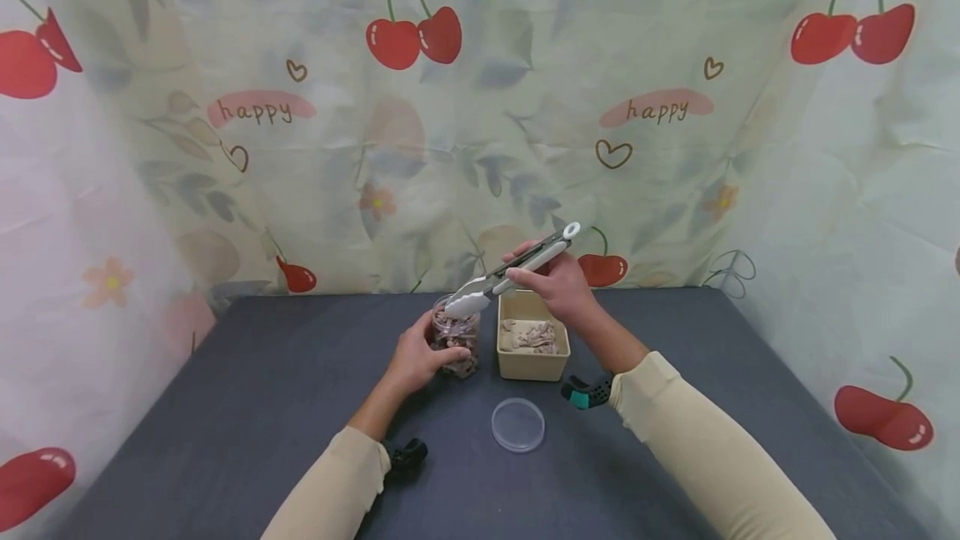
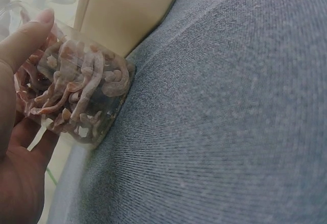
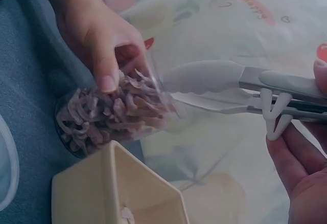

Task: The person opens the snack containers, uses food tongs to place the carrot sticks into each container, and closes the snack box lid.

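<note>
My left hand (image 1: 418, 353) grips a clear jar (image 1: 467, 363) standing on the dark cloth, thumb across its front. Pale brownish-pink dried strips (image 3: 110, 109) fill much of the jar. With my right hand (image 1: 558, 283) I hold a pair of tongs (image 1: 517, 268) with grey-and-white handles and white scalloped tips. Those tips point down and left, right at the jar's mouth. Beside the jar, on its right, stands a beige rectangular container (image 1: 531, 369) with some similar strips (image 1: 537, 338) lying in it.
A round clear lid (image 1: 518, 425) lies flat on the dark cloth (image 1: 285, 407), in front of the beige container. Behind the table hangs a curtain (image 1: 480, 148) printed with cherries. A thin looped wire (image 1: 733, 272) shows near the far right corner.
</note>
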`<state>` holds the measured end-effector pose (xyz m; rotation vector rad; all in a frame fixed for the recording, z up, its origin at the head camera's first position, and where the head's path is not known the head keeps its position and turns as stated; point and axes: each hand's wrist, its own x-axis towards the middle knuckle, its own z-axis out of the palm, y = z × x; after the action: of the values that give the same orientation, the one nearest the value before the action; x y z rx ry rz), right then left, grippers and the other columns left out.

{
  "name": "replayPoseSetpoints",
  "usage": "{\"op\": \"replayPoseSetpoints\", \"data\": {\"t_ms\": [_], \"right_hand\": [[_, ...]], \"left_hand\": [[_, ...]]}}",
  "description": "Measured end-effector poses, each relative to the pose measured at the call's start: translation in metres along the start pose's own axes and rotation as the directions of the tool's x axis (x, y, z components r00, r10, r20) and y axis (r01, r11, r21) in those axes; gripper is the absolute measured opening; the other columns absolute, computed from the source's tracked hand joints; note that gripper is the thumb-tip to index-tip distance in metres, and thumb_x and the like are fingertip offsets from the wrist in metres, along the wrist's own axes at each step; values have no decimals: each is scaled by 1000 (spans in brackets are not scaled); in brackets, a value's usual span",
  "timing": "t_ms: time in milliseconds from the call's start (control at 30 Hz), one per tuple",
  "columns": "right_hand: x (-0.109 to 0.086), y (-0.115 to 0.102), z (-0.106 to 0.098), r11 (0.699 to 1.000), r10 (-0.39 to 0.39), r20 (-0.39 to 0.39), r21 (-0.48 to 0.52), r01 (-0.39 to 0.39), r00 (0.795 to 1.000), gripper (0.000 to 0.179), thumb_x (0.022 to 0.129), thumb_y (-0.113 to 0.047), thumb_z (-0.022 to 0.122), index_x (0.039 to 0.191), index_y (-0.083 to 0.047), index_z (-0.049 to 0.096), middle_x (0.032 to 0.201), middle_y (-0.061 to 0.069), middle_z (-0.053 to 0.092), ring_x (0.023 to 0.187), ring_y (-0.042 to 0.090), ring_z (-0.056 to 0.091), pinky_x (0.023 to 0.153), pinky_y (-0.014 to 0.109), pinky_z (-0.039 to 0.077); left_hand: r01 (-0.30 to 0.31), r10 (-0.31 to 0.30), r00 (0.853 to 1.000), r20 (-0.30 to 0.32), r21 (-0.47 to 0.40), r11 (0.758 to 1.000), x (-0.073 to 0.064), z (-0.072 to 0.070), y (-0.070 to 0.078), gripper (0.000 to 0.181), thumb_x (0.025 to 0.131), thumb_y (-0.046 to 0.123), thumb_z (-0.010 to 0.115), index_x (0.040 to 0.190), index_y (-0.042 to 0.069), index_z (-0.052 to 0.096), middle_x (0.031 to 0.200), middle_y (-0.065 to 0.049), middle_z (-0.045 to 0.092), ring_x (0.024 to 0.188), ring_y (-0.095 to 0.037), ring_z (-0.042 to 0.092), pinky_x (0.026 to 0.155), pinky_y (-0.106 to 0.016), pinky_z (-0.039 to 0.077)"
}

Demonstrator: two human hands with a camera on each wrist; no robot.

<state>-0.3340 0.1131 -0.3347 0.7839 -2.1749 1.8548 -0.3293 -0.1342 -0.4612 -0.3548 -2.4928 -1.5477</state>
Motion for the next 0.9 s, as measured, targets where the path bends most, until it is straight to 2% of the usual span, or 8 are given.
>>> {"op": "replayPoseSetpoints", "data": {"t_ms": [167,267,433,600,733,900], "right_hand": [[-1,2,5,1000,-3,20,20,3,1000,29,88,-4,72,114,2,62,113,15,67,101,23,65,81,30,52],[-1,-1,4,1000,-11,1,9,11,1000,29,87,-4,72,114,1,63,112,15,68,100,23,65,80,29,53],[-1,-4,-6,1000,-9,-35,-2,9,999,29,87,-5,72,114,1,62,114,17,68,99,21,66,81,27,52],[-2,-8,-17,999,-8,-68,34,10,998,30,88,-3,71,115,4,61,114,18,67,96,16,64,82,26,50],[-3,-8,-25,997,-11,-87,74,17,996,31,87,1,70,116,7,60,115,23,65,93,13,64,82,25,49],[-4,-6,-36,998,-8,-105,63,15,994,35,87,4,69,119,9,56,120,28,61,95,10,63,83,23,48]], "left_hand": [[-11,11,1000,0,-21,1000,0,1,0,84,71,28,88,140,5,47,124,-12,61,113,-25,58,95,-45,45],[-11,11,1000,1,-22,1000,0,1,0,83,71,27,89,140,5,47,124,-12,61,113,-25,57,96,-44,45],[-8,8,1000,-9,-10,1000,0,1,2,84,71,25,89,140,5,47,125,-13,61,114,-25,56,97,-44,44],[-6,6,1000,-10,-1,1000,0,1,3,83,71,24,89,140,4,47,122,-13,62,113,-25,57,97,-43,44],[4,-4,1000,-8,7,1000,0,0,2,83,71,24,89,140,4,47,121,-13,62,112,-25,57,96,-43,44],[10,-10,1000,-6,3,1000,-1,1,2,83,71,25,89,140,4,47,121,-14,62,112,-26,57,95,-44,45]]}}
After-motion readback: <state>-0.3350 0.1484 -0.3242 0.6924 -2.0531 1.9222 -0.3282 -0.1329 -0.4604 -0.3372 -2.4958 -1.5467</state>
